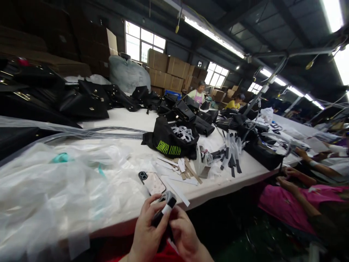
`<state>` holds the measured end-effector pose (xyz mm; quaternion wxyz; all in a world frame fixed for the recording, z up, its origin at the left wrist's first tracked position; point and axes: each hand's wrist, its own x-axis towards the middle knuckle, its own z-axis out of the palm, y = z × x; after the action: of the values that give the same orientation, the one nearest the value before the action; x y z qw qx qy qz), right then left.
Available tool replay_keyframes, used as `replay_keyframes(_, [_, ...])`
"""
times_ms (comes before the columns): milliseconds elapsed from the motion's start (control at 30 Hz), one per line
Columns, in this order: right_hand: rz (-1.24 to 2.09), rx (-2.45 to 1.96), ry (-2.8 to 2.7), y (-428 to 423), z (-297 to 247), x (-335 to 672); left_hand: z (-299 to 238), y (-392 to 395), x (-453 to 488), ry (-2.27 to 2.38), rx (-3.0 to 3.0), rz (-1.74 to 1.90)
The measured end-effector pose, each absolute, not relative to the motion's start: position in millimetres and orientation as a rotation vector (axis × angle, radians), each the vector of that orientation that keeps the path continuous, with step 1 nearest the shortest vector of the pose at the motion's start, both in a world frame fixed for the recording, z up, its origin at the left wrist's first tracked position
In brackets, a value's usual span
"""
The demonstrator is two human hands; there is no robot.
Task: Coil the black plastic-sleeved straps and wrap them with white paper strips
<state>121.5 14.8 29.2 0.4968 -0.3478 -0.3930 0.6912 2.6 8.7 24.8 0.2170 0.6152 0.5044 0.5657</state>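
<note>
Both my hands meet low in the frame, just off the near edge of the white table point(128, 120). My left hand point(147, 233) is closed round a black strap point(163, 213) that has a white strip at its upper end. My right hand point(185, 236) is closed too, its fingers pinching the same strap from the right side. A phone point(152, 182) lies face down on the table just above my hands, beside loose white and tan paper strips point(177, 169).
Clear plastic bags point(54, 189) cover the table's left. A black pouch with green lettering point(171, 140) and several black bags point(81, 100) lie beyond. Black straps point(231, 153) are strewn at right. Another person's arms in pink point(294, 189) work nearby; other workers sit far back.
</note>
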Motion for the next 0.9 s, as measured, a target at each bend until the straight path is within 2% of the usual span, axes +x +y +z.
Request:
replay_keyframes(67, [1.602, -0.875, -1.097, 21, 36, 125, 24, 15, -7, 1.415, 1.819, 1.533])
replay_keyframes(100, [1.456, -0.950, -1.231, 29, 41, 129, 22, 18, -15, 1.427, 1.890, 1.501])
replay_keyframes(267, [0.088, -1.218, -1.726, 127, 99, 161, -3, 44, -69, 1.775, 2.174, 1.461])
replay_keyframes(333, [-0.285, -1.196, -1.729, 189, 130, 174, -19, 57, -92, 1.972, 2.225, 1.477])
replay_keyframes(400, [-0.519, -1.214, -1.708, 255, 152, 181, -36, 66, -109, 2.111, 2.245, 1.444])
replay_keyframes(500, [-0.578, -1.455, -1.733, 342, 152, 180, -50, 70, -119, 2.182, 2.237, 1.379])
replay_keyframes(567, [-0.407, -1.677, -1.872, 382, 133, 175, -43, 70, -119, 2.172, 2.210, 1.351])
replay_keyframes(667, [-0.161, -1.785, -2.047, 414, 100, 171, -5, 84, -121, 2.140, 2.179, 1.261])
replay_keyframes(800, [-0.181, -1.725, -1.995, 403, 83, 171, 63, 154, -148, 2.026, 2.323, 0.875])
replay_keyframes(900, [-0.291, -1.337, -1.945, 346, 80, 166, 85, 234, -180, 2.143, 2.271, 0.489])
